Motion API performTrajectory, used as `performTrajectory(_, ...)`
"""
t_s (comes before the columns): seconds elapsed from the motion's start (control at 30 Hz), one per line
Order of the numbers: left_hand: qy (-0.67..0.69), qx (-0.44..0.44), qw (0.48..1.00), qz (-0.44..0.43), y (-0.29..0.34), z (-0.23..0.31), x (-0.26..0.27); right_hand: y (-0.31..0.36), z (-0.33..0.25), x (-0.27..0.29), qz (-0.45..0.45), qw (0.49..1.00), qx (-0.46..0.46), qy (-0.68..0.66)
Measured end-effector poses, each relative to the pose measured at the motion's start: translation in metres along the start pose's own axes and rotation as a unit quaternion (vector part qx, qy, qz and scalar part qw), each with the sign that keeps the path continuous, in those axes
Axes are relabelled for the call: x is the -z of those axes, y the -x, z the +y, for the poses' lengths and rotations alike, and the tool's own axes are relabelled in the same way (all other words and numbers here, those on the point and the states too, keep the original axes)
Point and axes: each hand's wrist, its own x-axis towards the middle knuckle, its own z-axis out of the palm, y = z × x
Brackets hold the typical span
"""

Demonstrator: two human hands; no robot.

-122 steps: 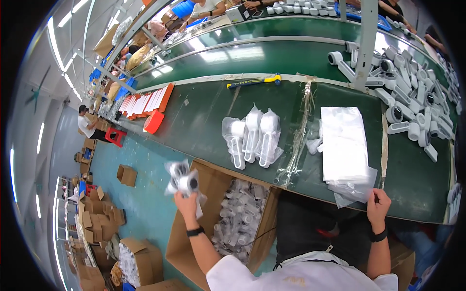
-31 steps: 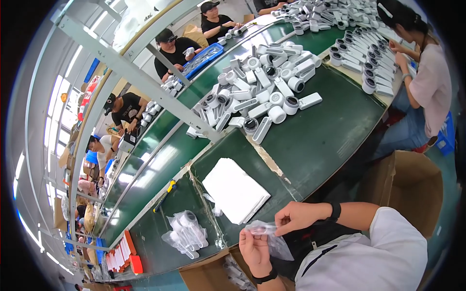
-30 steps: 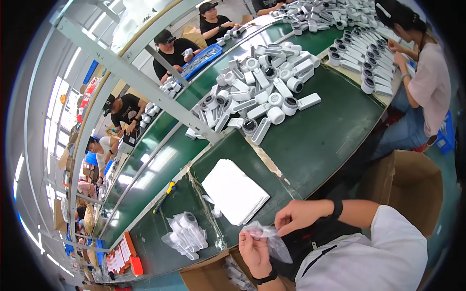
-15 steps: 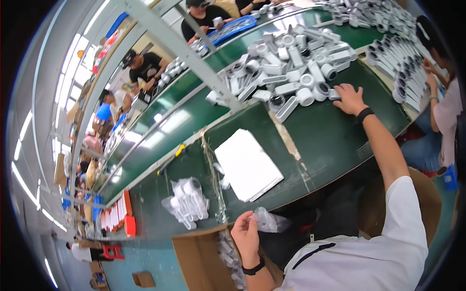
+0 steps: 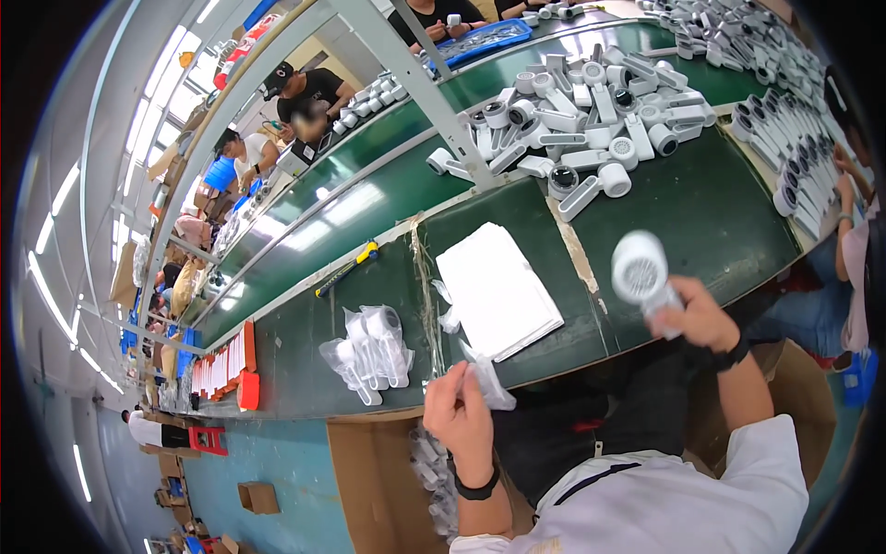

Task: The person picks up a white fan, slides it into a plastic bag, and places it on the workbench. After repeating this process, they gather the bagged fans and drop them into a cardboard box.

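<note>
Right grip (image 5: 699, 319) on round-headed device (image 5: 639, 270), left grip (image 5: 460, 420) pinching crinkled clear bag (image 5: 493, 385)

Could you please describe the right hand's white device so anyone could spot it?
Find the green table. By its near edge is the right hand. The white device it holds shows a round grille, apart from the pile beyond.

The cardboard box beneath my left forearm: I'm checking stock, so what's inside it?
White pieces, seemingly bagged, lie heaped inside the cardboard box. The left forearm hides part of the inside; the lower layers are covered.
</note>
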Motion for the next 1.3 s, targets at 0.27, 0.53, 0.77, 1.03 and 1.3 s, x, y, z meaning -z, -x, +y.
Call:
performTrajectory(0.27, 0.139, 0.21, 0.954, -0.163, 0.013, 0.001, -0.033, 0.01, -0.016, -0.07, -0.288, 0.928, 0.074, 0.226)
performTrajectory(0.53, 0.216, 0.195, 0.927, -0.235, 0.016, -0.015, -0.029, -0.01, -0.019, -0.074, -0.309, 0.908, -0.034, 0.283)
performTrajectory(0.77, 0.185, 0.108, 0.926, -0.312, 0.008, -0.014, -0.013, -0.031, 0.001, -0.067, -0.383, 0.898, -0.086, 0.2)
performTrajectory(1.03, 0.119, 0.056, 0.928, -0.349, 0.005, -0.012, -0.006, -0.033, -0.003, -0.074, -0.323, 0.925, -0.15, 0.131)
performTrajectory(1.3, 0.048, -0.118, 0.975, -0.181, 0.011, 0.008, -0.023, -0.019, 0.001, -0.092, -0.156, 0.965, -0.139, 0.161)
